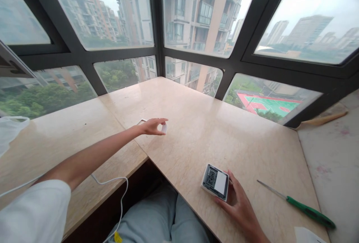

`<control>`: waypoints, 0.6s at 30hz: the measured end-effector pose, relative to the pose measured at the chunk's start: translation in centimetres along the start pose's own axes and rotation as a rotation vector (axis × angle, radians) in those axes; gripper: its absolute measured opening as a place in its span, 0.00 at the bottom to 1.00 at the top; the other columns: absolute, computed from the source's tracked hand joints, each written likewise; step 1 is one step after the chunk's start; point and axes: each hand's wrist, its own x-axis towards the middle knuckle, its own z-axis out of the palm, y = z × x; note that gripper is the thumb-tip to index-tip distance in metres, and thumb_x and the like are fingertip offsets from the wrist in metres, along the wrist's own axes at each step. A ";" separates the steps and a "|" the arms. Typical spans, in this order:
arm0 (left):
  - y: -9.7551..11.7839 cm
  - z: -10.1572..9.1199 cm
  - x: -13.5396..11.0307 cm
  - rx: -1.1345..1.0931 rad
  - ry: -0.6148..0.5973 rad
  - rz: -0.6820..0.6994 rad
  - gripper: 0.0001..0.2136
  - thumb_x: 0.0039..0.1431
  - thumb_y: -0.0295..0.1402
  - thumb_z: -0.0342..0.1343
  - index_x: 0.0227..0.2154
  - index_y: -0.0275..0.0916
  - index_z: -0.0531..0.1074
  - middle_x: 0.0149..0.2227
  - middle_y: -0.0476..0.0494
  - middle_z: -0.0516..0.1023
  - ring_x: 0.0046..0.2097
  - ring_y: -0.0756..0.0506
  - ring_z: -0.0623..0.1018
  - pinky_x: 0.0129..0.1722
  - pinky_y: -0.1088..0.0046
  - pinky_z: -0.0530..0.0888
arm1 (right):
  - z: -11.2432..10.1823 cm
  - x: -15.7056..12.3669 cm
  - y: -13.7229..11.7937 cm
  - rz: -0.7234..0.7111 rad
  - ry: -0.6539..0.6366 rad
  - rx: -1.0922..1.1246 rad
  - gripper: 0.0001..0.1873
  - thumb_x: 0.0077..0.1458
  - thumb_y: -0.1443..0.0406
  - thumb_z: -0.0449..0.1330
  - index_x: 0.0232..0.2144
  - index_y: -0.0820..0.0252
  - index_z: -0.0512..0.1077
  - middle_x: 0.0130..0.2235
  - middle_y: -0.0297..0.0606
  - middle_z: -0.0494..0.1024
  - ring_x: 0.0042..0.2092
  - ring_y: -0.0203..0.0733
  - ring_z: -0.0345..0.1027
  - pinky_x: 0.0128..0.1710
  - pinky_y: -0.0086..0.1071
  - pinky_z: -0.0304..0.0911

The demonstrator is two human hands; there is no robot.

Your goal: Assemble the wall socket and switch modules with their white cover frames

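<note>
My left hand [153, 126] reaches out over the beige stone counter [196, 130], its fingers pinched on a small white part [164, 127]. A flat white piece [141, 122] lies on the counter just behind that hand, mostly hidden. My right hand [238, 203] rests near the counter's front edge and grips a square wall switch [215, 181] by its right side. The switch has a grey frame, one white rocker on its right half and an exposed dark mechanism on its left half.
A green-handled screwdriver [301, 206] lies on the counter right of my right hand. A white cable [119, 194] hangs over the counter's front edge above my lap. Dark-framed windows [157, 22] surround the corner. A wooden stick [325, 117] rests at the right sill.
</note>
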 end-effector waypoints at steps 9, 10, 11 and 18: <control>14.5 4.6 0.5 -0.384 0.044 0.412 0.34 0.56 0.43 0.63 0.62 0.38 0.59 0.55 0.35 0.73 0.51 0.41 0.76 0.52 0.63 0.72 | -0.7 -0.1 -1.7 -0.115 0.095 0.111 0.50 0.51 0.56 0.67 0.67 0.53 0.44 0.63 0.51 0.61 0.62 0.58 0.60 0.61 0.54 0.58; 15.8 5.2 0.4 -0.415 0.025 0.430 0.34 0.55 0.43 0.63 0.62 0.39 0.58 0.55 0.36 0.74 0.52 0.41 0.76 0.53 0.62 0.72 | -0.8 -0.2 -1.9 -0.131 0.110 0.108 0.50 0.51 0.56 0.67 0.67 0.53 0.44 0.63 0.51 0.61 0.62 0.58 0.60 0.61 0.54 0.58; 16.9 5.7 0.2 -0.443 0.014 0.438 0.35 0.55 0.44 0.64 0.62 0.39 0.58 0.55 0.36 0.74 0.52 0.41 0.76 0.53 0.62 0.72 | -0.9 -0.2 -2.1 -0.149 0.125 0.107 0.50 0.51 0.56 0.67 0.67 0.53 0.44 0.63 0.51 0.61 0.62 0.58 0.60 0.61 0.54 0.58; 19.5 9.3 0.1 -0.669 -0.017 0.448 0.36 0.53 0.40 0.66 0.62 0.41 0.58 0.55 0.36 0.74 0.54 0.40 0.76 0.54 0.59 0.72 | -0.9 -0.2 -3.2 -0.244 0.192 0.092 0.52 0.50 0.57 0.68 0.68 0.53 0.43 0.63 0.51 0.61 0.63 0.58 0.58 0.61 0.55 0.58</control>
